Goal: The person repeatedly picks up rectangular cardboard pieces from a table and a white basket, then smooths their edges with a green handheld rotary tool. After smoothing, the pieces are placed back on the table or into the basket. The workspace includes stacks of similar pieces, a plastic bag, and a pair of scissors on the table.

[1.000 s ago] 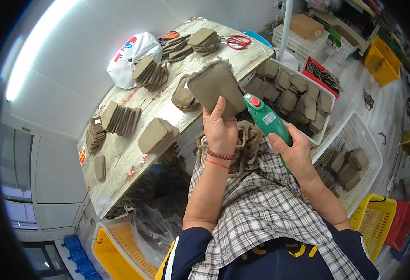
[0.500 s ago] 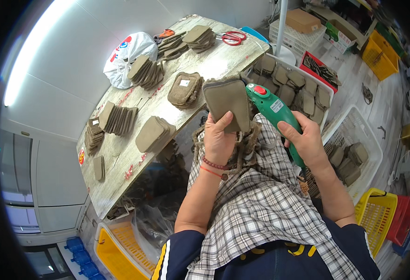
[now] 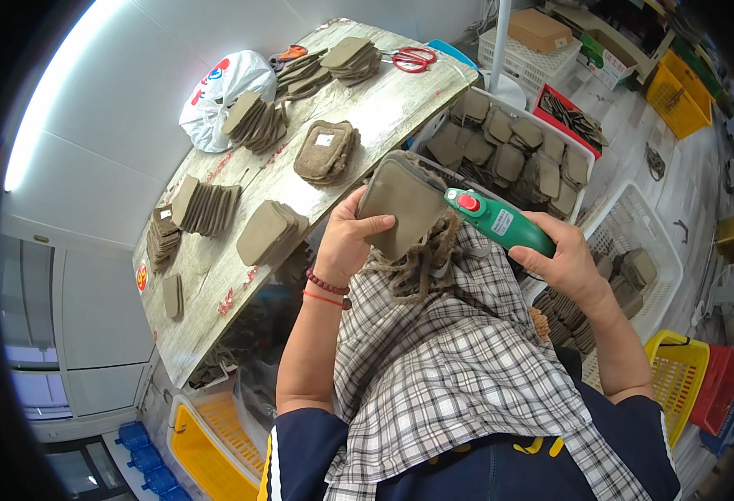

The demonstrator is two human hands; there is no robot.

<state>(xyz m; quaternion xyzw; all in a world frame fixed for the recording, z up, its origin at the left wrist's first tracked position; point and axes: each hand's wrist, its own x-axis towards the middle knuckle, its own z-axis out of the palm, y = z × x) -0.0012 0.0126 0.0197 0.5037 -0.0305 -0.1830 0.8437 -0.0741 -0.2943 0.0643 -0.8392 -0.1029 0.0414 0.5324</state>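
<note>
My left hand [image 3: 342, 244] grips a rounded brown fabric pad [image 3: 402, 209] by its left edge, thumb on top. My right hand [image 3: 565, 265] is wrapped round a green handheld electric cutter [image 3: 500, 224] with a red button. The cutter's front end sits against the pad's right edge; its blade cannot be made out. Fuzzy brown offcut strips [image 3: 421, 280] dangle below the pad, over my checked apron [image 3: 467, 359]. On the table [image 3: 208, 280] nearby stand a stack of smooth pads [image 3: 268, 235] and a fuzzy-edged stack [image 3: 325, 154] with a white label.
More pad stacks [image 3: 204, 204], red-handled scissors [image 3: 414, 59] and a white plastic bag [image 3: 227, 100] occupy the table. To its right are a white crate full of pads [image 3: 580, 171], another white crate [image 3: 675, 250] and a yellow basket [image 3: 680, 380].
My left hand has shifted from the pad's lower edge to its left edge, and the pad is tilted differently. The cutter has swung more level along the pad's right side.
</note>
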